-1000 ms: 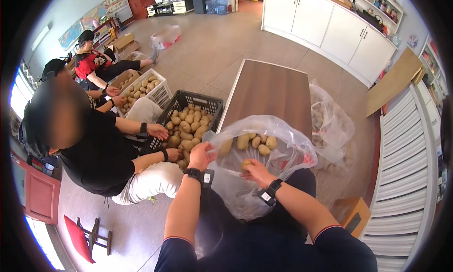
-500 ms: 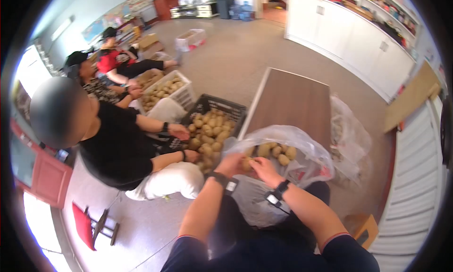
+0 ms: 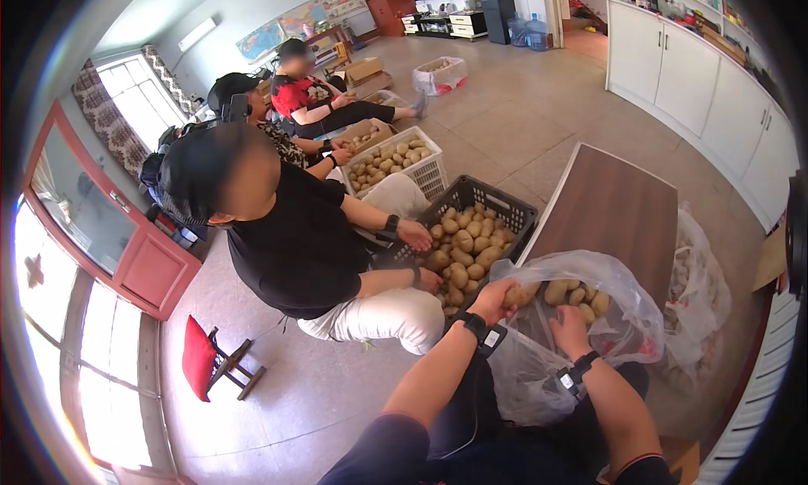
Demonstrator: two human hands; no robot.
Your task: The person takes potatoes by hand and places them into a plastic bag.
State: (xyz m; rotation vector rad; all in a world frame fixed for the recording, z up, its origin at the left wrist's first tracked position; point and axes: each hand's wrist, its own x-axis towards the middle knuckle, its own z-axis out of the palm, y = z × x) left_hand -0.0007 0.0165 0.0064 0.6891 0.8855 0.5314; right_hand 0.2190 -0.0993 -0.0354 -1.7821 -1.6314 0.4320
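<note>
My left hand (image 3: 490, 302) is closed around a potato (image 3: 519, 296) at the left rim of a clear plastic bag (image 3: 627, 276). My right hand (image 3: 572, 332) is over the bag's opening, apart from the left, with its fingers loosely bent and no object visible in them. Just beyond it, several potatoes (image 3: 576, 295) lie inside the bag. A black crate (image 3: 523, 214) full of potatoes stands to the left of the bag. A co-worker's two hands are at that crate.
A brown-topped table (image 3: 610, 203) stands beyond the bag, with another filled plastic bag (image 3: 699, 291) at its right. Co-workers sit along the left near a white crate (image 3: 431, 172) of potatoes. A red-seated stool (image 3: 198, 359) stands at lower left.
The view has swung left, so everything sits further right. My hands, close together at a potato before, are now apart: the left holds a potato, and the right has moved away from it.
</note>
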